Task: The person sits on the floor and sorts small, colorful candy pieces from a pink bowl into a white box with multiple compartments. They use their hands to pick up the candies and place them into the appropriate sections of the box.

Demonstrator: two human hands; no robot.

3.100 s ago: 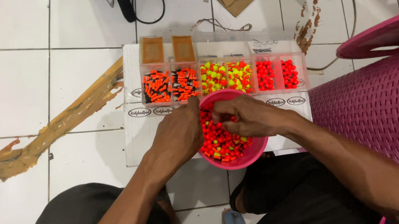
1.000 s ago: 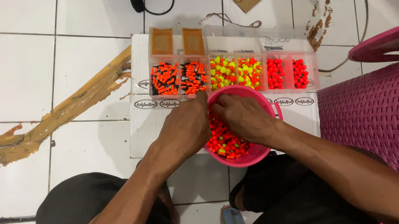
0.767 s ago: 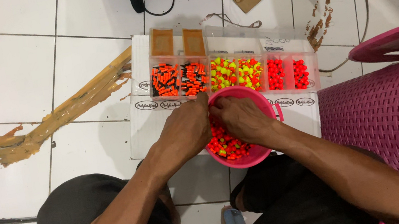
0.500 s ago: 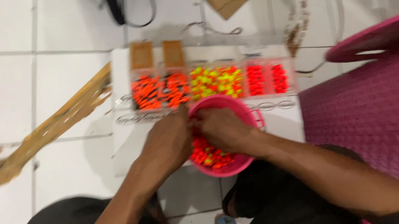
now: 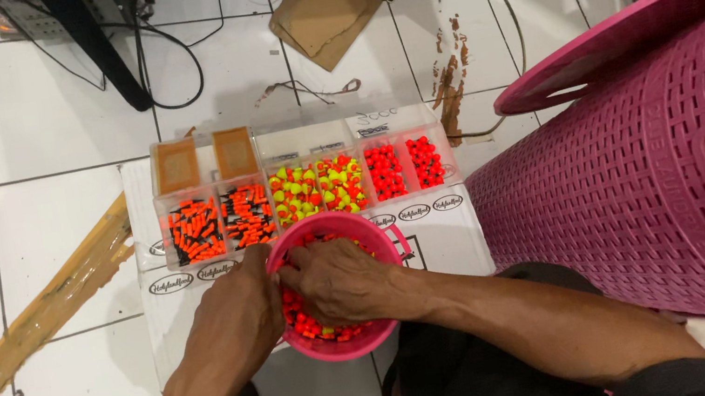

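both hands are down in a pink plastic bowl that sits on a white cardboard box on the tiled floor. the bowl holds a heap of small orange-red beads. the left hand curls over the bowl's left rim with its fingers bent inward among the beads; the right hand lies across the middle of the bowl, fingers bent toward the left hand. the fingertips meet, but whether either hand pinches a bead cannot be told, since the hands cover the spot.

just beyond the bowl, on the same box, lies a clear compartment tray. its left cells hold orange-and-black pieces, the middle cells yellow-and-orange beads, the right cells red beads. two cells in the back row hold brown squares.

to the right a pink perforated laundry basket stands close against the box, its lid tilted on top. a long strip of torn brown cardboard runs across the floor on the left. a flat cardboard piece and black cables lie further back.
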